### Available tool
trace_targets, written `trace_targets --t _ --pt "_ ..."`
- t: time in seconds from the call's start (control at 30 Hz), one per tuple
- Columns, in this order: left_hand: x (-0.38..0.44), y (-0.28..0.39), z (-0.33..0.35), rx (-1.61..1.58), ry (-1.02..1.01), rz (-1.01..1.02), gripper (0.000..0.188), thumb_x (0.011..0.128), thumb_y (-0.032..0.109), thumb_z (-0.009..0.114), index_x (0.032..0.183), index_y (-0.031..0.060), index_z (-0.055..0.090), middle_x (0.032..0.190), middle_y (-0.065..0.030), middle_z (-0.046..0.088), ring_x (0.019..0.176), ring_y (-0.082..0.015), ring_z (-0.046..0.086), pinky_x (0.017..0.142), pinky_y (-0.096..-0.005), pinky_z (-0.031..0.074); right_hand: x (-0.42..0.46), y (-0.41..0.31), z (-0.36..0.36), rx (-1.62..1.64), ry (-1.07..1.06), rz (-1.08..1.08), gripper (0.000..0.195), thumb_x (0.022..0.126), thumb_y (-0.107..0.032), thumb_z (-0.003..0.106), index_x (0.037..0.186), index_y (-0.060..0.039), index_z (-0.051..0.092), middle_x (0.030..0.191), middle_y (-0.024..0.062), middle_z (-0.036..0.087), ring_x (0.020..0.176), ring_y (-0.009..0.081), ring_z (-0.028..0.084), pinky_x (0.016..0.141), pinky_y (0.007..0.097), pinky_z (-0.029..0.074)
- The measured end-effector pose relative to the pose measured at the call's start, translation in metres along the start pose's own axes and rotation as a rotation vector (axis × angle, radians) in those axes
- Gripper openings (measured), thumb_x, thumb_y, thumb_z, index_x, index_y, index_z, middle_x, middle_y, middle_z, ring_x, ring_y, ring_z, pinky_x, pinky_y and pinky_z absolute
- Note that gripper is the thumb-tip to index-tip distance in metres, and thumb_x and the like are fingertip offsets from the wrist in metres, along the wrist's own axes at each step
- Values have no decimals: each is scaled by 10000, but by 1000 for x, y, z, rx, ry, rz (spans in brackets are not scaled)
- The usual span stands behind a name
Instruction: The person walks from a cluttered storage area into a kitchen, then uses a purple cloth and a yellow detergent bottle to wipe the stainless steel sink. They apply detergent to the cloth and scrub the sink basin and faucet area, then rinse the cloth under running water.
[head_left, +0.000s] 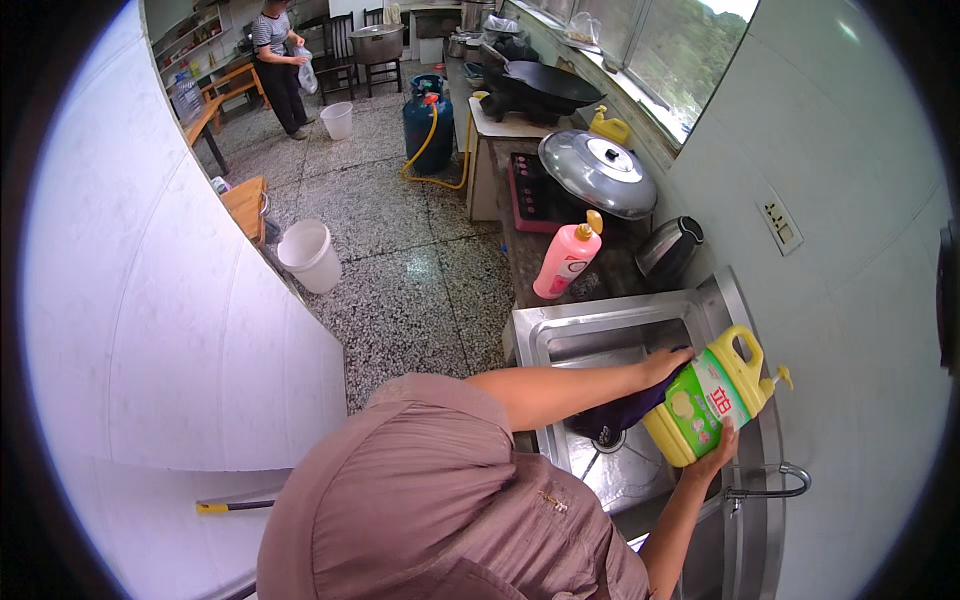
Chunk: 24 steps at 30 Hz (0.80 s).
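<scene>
A yellow dish-soap jug (679, 442) with a green and white label, a moulded handle and a pump top is held tilted above the stainless-steel sink (529, 330). My right hand (716, 452) grips its lower side, thumb over the label. On the opposite side, my left hand (664, 366) presses a dark purple cloth (626, 416) to the jug. Part of that cloth hangs down into the basin near the drain (609, 441). My left fingers are partly hidden by cloth and jug. Close to my right wrist is a curved metal faucet (795, 480).
Beyond the sink stand a pink pump bottle (566, 259), an electric kettle (670, 251) and an induction cooker (529, 195) under a large lidded pan (598, 174). A gas cylinder (429, 131) and a white bucket (311, 259) stand on the floor. Another person (277, 67) holds a plastic bag.
</scene>
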<state>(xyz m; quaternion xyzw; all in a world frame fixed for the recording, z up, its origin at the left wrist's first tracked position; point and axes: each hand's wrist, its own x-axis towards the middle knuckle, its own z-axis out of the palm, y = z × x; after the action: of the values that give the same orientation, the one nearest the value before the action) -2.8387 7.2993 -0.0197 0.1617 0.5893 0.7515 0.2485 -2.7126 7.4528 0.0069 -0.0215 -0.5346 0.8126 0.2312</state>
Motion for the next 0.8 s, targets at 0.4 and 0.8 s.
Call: trace_targets --t 0.4,0.8 --pt "-10 5 -47 -95 418 60 584 859 493 458 979 -62 595 934 -123 628 918 -204 566 777 -299 408 27 54 59 -283 126 70 589 806 -441 618 1213 -51 450 1102 67 528 962 171 517 830 323 407" --pt "-10 11 -49 -1190 47 178 414 897 364 438 1140 42 525 1073 -120 595 960 -237 580 861 -346 458 54 87 142 140 175 -12 658 857 -498 510 1264 4 385 1194 116 486 1035 223 521 863 344 447"
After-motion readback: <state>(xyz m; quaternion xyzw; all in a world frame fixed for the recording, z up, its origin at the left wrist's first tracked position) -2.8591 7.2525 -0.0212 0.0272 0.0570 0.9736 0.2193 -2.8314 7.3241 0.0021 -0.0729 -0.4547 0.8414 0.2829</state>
